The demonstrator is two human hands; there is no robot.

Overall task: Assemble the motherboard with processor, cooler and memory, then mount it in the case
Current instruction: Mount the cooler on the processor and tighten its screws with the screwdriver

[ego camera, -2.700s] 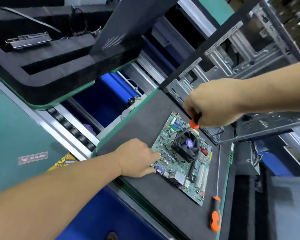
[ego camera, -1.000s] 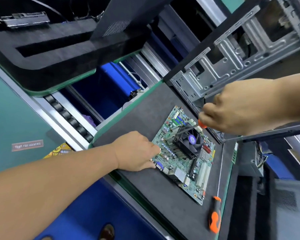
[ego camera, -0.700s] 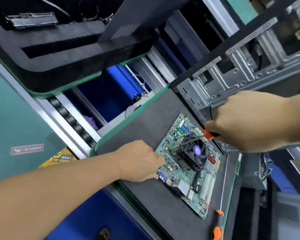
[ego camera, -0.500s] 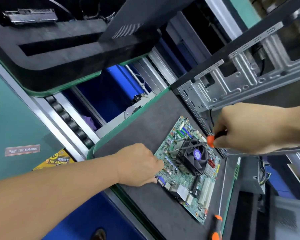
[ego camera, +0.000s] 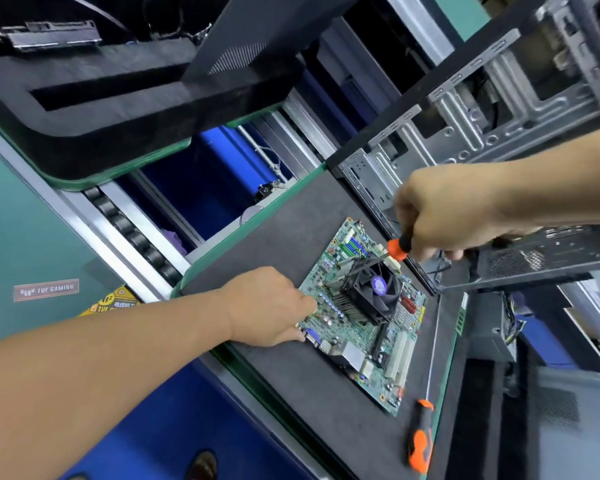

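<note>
1. Head view: the green rectangular motherboard point(ego camera: 362, 317) lies flat on the dark grey mat of the green-edged tabletop point(ego camera: 284, 237), just beside the open metal computer case point(ego camera: 465, 133), which stands on the far right part of the same surface.
2. A black square cooler with a fan and purple centre label point(ego camera: 373, 289) sits on the motherboard, near its far half, over a finned heatsink.
3. The left hand point(ego camera: 271, 306) rests on the mat at the board's left edge; its fingers are curled against that edge and touch it, the thumb lying low beside a blue port. Whether they pinch the board cannot be told.
4. The right hand point(ego camera: 444, 216) has its grip closed round the black-and-orange handle of a screwdriver point(ego camera: 397, 247), fingers wrapped tight. The orange end of the handle shows below the fist, and the thin shaft slants down and left across the cooler's far corner toward the board.
5. A second screwdriver with an orange and black handle point(ego camera: 421, 441) lies on the mat near the board's near right corner, its long shaft pointing away along the tabletop's right edge.
6. A green memory stick point(ego camera: 460, 313) lies at the tabletop's right edge, apart from the board.
7. A black foam tray point(ego camera: 84, 109) sits at upper left.
</note>
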